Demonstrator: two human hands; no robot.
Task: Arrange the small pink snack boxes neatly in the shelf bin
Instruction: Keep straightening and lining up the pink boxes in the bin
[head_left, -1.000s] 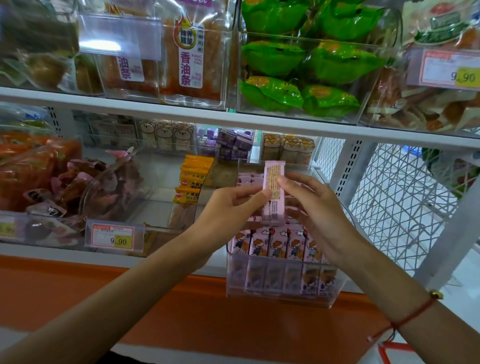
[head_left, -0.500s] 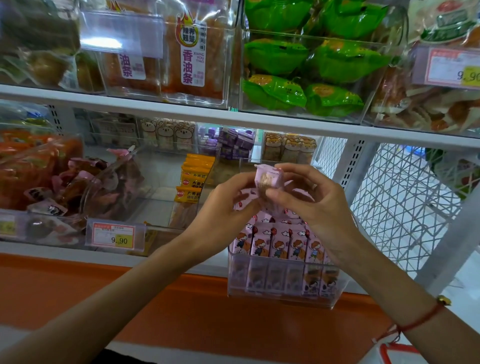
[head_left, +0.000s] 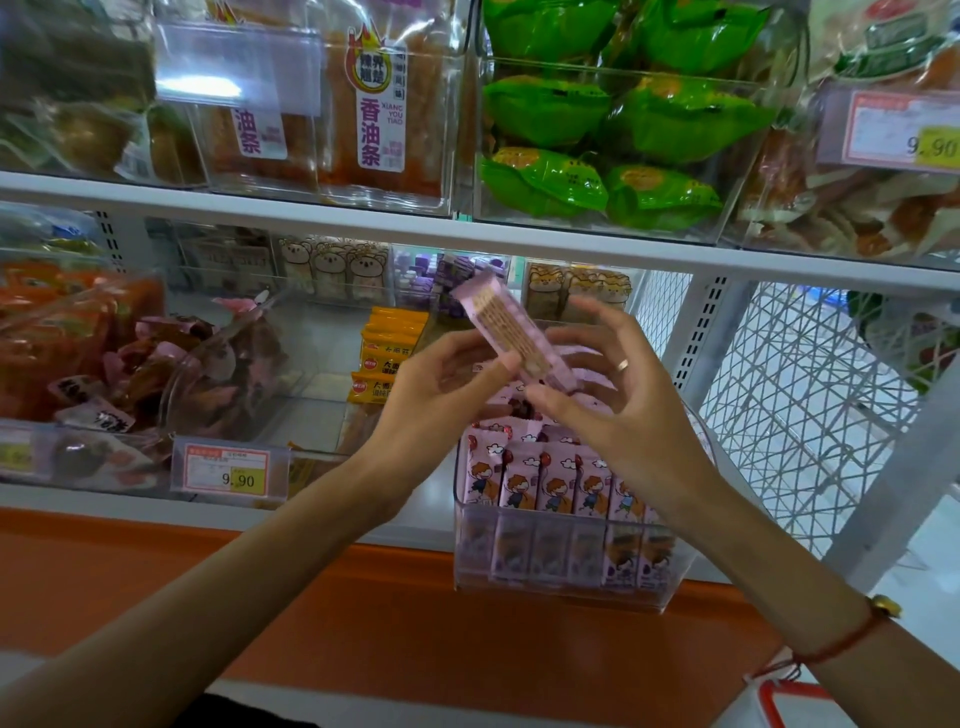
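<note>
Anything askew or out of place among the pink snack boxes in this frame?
One pink box is out of the clear bin, tilted, pinched between left hand and right hand. The front row stands upright; boxes behind it lie loosely jumbled.

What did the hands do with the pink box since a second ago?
The pink box was upright a second ago; both hands turned it, and now it tilts, top end up-left, above the bin. The left hand and right hand pinch its lower end. The row of pink boxes in the bin stayed put.
</note>
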